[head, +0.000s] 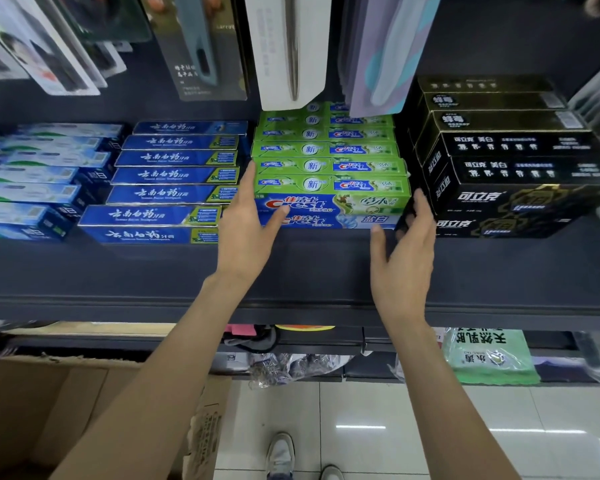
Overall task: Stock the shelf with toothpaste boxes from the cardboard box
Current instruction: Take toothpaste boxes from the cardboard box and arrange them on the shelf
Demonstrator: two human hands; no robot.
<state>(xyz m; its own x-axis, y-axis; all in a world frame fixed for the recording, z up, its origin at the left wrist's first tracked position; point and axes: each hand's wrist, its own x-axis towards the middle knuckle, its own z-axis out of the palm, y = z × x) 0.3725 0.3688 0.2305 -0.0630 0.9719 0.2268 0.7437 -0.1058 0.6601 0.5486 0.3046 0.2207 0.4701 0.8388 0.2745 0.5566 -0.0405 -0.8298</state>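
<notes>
— What's the head view giving you?

— I see a dark shelf (118,271) over pale floor tiles (378,427), with the carton (49,403) near left, cut by the frame edge. Green boxes (329,168) are stacked mid-shelf between blue boxes (174,176) and black boxes (516,168).

— Hands?

— My left hand (248,225) and right hand (404,251) are both released, fingers straight, flanking the green stack. Whether they touch it, I can't tell. Hanging packs (291,50) hide the far rows.
</notes>
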